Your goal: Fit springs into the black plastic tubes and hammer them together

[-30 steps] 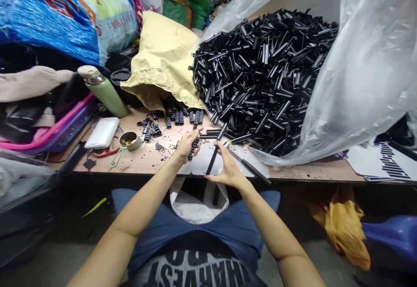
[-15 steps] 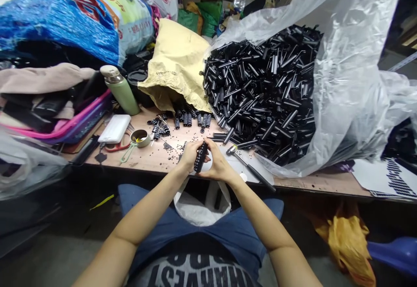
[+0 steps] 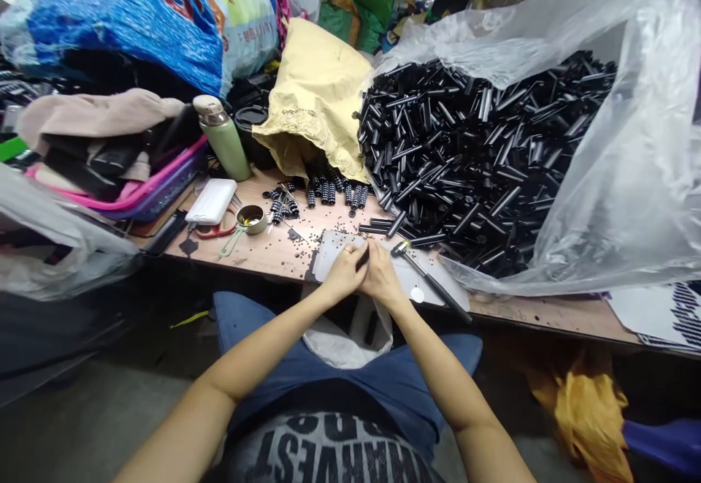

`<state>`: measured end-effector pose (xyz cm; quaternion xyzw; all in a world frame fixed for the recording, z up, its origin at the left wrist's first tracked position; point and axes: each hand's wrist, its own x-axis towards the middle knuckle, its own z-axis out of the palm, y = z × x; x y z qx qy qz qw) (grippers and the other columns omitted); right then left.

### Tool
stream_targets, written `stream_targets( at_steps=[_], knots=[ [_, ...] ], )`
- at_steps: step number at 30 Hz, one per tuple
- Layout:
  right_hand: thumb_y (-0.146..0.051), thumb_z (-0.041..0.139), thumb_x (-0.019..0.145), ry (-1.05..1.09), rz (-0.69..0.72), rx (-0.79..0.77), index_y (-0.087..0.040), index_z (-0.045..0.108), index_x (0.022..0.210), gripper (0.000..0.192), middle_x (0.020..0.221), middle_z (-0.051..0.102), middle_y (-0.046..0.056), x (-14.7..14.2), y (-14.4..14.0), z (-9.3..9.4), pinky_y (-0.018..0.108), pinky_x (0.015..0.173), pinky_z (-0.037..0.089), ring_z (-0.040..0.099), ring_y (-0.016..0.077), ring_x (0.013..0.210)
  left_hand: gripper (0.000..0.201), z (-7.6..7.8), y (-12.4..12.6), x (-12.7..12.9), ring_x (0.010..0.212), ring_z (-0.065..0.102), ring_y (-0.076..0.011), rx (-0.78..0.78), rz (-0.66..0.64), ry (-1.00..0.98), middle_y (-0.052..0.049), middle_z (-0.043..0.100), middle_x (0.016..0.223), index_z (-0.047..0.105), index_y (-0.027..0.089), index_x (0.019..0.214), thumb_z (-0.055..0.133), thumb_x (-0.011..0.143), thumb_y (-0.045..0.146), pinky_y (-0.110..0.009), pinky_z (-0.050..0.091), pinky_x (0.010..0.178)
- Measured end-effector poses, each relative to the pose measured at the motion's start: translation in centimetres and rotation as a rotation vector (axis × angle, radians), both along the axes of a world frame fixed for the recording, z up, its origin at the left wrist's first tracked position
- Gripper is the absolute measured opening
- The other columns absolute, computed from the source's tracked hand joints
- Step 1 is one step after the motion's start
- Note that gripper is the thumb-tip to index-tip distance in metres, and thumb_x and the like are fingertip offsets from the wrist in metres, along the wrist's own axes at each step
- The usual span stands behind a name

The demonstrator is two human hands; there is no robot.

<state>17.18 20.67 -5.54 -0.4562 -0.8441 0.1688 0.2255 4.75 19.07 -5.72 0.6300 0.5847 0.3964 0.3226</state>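
The left hand [image 3: 342,276] and right hand [image 3: 383,278] are closed together around a short black tube [image 3: 362,258]. It is judged light, rigid and smooth — prone to slip. Grip mid-length — fingertips only.

A green metal flask [image 3: 225,141], a white rectangular power bank [image 3: 211,202] and a small brass cup [image 3: 251,218] are seen on the wooden table [image 3: 257,253].

At lower centre, the left hand [image 3: 344,276] and right hand [image 3: 383,278] meet, pinching a black tube [image 3: 362,259] over a grey pad [image 3: 334,245] on the counter [image 3: 263,249]; a hammer [image 3: 432,282] lies just right.
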Motion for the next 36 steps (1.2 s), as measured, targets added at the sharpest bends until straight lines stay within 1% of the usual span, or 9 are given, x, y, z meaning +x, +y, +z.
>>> stream_targets(
  at_steps=[4, 9, 12, 17, 19, 22, 28, 31, 36],
  knots=[
    [-0.030, 0.066, 0.071, -0.118, -0.029, 0.020, -0.011, 0.035, 0.138, 0.076, 0.138, 0.040, 0.022, 3.8, -0.7, -0.7, 0.051, 0.105, 0.035, 0.037, 0.0343, 0.128, 0.045, -1.7, -0.5, 0.2, 0.092, 0.057, -0.0204, 0.094, -0.169, 0.413, -0.010, 0.060, 0.099, 0.055, 0.015, 0.128, 0.054, 0.083, 0.010, -0.034, 0.047, 0.086],
    [-0.036, 0.051, 0.087, -0.394, -0.564, 0.066, -0.010, 0.057, 0.105, 0.032, 0.109, 0.057, 0.022, 11.2, -1.9, -0.2, 0.049, 0.088, 0.041, 0.049, 0.0362, 0.108, 0.030, -2.4, -0.2, -1.4, 0.094, 0.056, -0.0222, 0.310, -0.209, 0.681, -0.010, 0.064, 0.100, 0.060, 0.019, 0.119, 0.048, 0.092, 0.016, -0.042, 0.039, 0.087],
    [-0.034, 0.041, 0.092, -0.380, -0.605, -0.053, -0.013, 0.055, 0.098, 0.026, 0.095, 0.062, 0.018, 12.7, -2.1, 0.2, 0.040, 0.080, 0.042, 0.055, 0.0302, 0.095, 0.035, -2.7, -0.5, -1.7, 0.099, 0.054, -0.0232, 0.388, -0.192, 0.785, -0.010, 0.065, 0.105, 0.056, 0.020, 0.124, 0.044, 0.092, 0.012, -0.046, 0.033, 0.092],
    [-0.050, 0.036, 0.092, -0.085, -0.517, -0.356, -0.021, 0.051, 0.081, 0.034, 0.071, 0.061, 0.005, 11.3, -2.4, 2.9, 0.030, 0.065, 0.040, 0.057, 0.0213, 0.069, 0.037, -2.9, -0.8, -1.4, 0.103, 0.053, -0.0242, 0.416, -0.180, 0.837, -0.010, 0.065, 0.107, 0.054, 0.019, 0.125, 0.041, 0.091, 0.010, -0.048, 0.031, 0.093],
    [-0.054, 0.034, 0.092, 0.002, -0.449, -0.389, -0.023, 0.046, 0.076, 0.037, 0.063, 0.057, 0.001, 10.7, -3.1, 4.0, 0.028, 0.061, 0.038, 0.055, 0.0192, 0.061, 0.037, -2.8, -0.9, -1.3, 0.106, 0.053, -0.0244, 0.429, -0.176, 0.840, -0.010, 0.066, 0.108, 0.054, 0.018, 0.125, 0.040, 0.092, 0.009, -0.049, 0.029, 0.095],
    [-0.053, 0.026, 0.096, 0.036, -0.462, -0.275, -0.023, 0.045, 0.081, 0.038, 0.062, 0.055, 0.000, 9.7, -4.6, 4.1, 0.027, 0.059, 0.035, 0.055, 0.0175, 0.059, 0.039, -2.7, -1.2, -1.3, 0.111, 0.052, -0.0254, 0.422, -0.168, 0.834, -0.010, 0.065, 0.110, 0.054, 0.019, 0.125, 0.039, 0.091, 0.007, -0.052, 0.027, 0.098],
    [-0.040, 0.033, 0.099, -0.397, -0.422, -0.243, -0.020, 0.049, 0.087, 0.028, 0.067, 0.060, 0.003, 8.0, -6.5, 2.4, 0.026, 0.054, 0.023, 0.053, 0.0160, 0.054, 0.042, -2.7, -1.5, -0.6, 0.115, 0.053, -0.0254, 0.320, -0.162, 0.860, -0.013, 0.065, 0.115, 0.052, 0.017, 0.130, 0.032, 0.094, 0.011, -0.051, 0.029, 0.101],
    [-0.042, 0.030, 0.099, -0.289, -0.418, -0.140, -0.020, 0.049, 0.087, 0.031, 0.065, 0.060, 0.002, 7.1, -6.7, 4.5, 0.026, 0.054, 0.024, 0.054, 0.0164, 0.054, 0.046, -2.8, -1.9, 1.2, 0.128, 0.043, -0.0272, 0.279, -0.121, 0.879, -0.018, 0.054, 0.133, 0.044, 0.008, 0.137, 0.032, 0.096, 0.024, -0.049, 0.024, 0.109],
    [-0.048, 0.027, 0.099, 0.008, -0.316, -0.031, -0.021, 0.049, 0.086, 0.038, 0.063, 0.058, 0.000, 4.5, -8.3, 9.5, 0.024, 0.053, 0.032, 0.053, 0.0146, 0.052, 0.079, -3.4, -2.8, 4.0, 0.144, 0.014, -0.0326, 0.242, -0.137, 0.890, -0.024, 0.026, 0.151, 0.028, -0.003, 0.144, 0.038, 0.089, 0.052, -0.049, 0.011, 0.116]
  ],
)
